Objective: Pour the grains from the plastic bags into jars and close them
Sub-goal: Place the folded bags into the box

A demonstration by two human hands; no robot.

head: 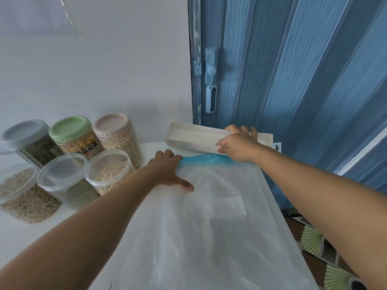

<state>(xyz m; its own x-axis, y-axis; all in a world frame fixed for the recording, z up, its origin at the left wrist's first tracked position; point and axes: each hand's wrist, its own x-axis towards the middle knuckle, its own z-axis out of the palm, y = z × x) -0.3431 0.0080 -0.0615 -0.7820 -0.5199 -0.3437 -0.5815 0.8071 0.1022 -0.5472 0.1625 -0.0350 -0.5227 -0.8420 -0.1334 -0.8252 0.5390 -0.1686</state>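
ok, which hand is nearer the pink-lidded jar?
Left. The left hand rests on the plastic bag just right of the pink-lidded jar; the right hand is farther right, at the white box.

Soft, cool daylight, evenly bright; faint shadows fall behind the clear plastic grain jars toward 11 o'clock on the pale white wall; wide-angle bending at 3 o'clock; forearms slightly soft

I see a clear plastic bag with a blue zip strip, jar lids grey, green and pink, a white desk, a blue wood-grain door, and a green fan-patterned floor.
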